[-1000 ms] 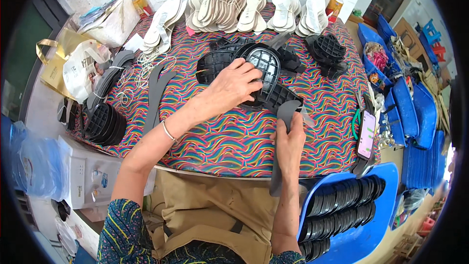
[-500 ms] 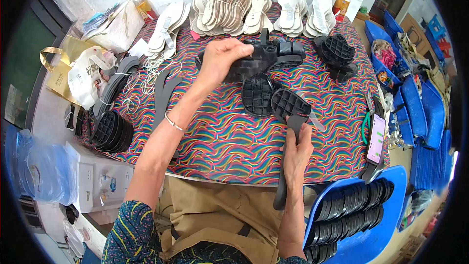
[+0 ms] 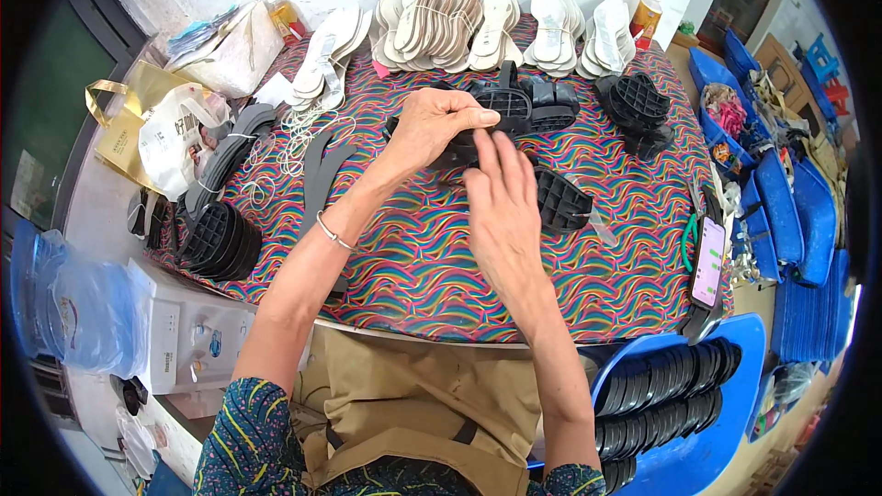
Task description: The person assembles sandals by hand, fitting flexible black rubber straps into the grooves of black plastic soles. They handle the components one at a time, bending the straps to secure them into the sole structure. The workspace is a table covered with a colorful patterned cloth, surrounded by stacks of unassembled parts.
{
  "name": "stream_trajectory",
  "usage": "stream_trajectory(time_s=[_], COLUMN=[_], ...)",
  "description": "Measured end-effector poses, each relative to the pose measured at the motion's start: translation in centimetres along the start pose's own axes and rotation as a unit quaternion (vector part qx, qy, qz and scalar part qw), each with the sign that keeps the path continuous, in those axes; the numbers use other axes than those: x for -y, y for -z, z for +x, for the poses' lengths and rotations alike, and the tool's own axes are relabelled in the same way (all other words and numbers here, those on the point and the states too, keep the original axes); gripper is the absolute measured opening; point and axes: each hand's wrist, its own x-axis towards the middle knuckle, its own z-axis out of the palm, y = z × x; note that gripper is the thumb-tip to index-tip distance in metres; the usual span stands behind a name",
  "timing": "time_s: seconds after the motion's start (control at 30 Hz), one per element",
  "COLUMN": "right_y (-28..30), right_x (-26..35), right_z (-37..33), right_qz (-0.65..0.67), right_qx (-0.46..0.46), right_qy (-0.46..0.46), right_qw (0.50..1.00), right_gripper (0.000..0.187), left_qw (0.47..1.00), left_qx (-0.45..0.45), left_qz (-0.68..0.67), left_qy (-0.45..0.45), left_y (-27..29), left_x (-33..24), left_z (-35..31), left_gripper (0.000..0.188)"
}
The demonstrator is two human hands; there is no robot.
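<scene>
My left hand (image 3: 432,129) is closed in a pinch over black moulded shoe parts at the far middle of the table; what sits between thumb and fingers is hidden. Close against it, my right hand (image 3: 503,207) has its fingers stretched out toward the left thumb, over the same dark parts. Just behind the hands lies a black heel piece (image 3: 510,106) with a gridded underside. Right of my right hand rests another gridded black sole piece (image 3: 562,202), a clear strip (image 3: 602,228) at its end. Curved grey strips (image 3: 323,174) lie left of my left forearm.
Tied bundles of pale insoles (image 3: 432,23) line the wall. Stacked black soles stand at left (image 3: 225,243) and right (image 3: 636,101). A phone (image 3: 708,262) lies on the right edge, above a blue tub (image 3: 680,468) of black parts. White string (image 3: 299,142) is tangled at left.
My right hand has moved up and left to meet the left hand. The grey strip it held no longer shows. My left hand has shifted slightly right and down.
</scene>
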Motion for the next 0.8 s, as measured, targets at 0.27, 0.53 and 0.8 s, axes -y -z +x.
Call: stream_trajectory(time_s=[0.27,0.53,0.8], right_y=[-4.0,-3.8,-3.2], right_x=[-0.1,-1.8,-2.6], right_z=[-0.7,1.6,-3.5], right_qz=[-0.090,-0.066,0.079], right_qx=[-0.027,-0.043,0.030], right_qy=[0.011,0.017,-0.068], right_qw=[0.995,0.997,0.994], right_gripper=[0.015,0.018,0.025], left_qw=[0.999,0.996,0.967], left_qx=[0.001,-0.021,-0.212], left_qz=[0.025,0.084,-0.080], left_qy=[-0.029,-0.025,-0.115], left_y=[-0.3,-1.7,6.3], left_x=[0.1,-0.6,-3.0], left_z=[0.4,1.5,7.3], left_gripper=[0.018,0.020,0.034])
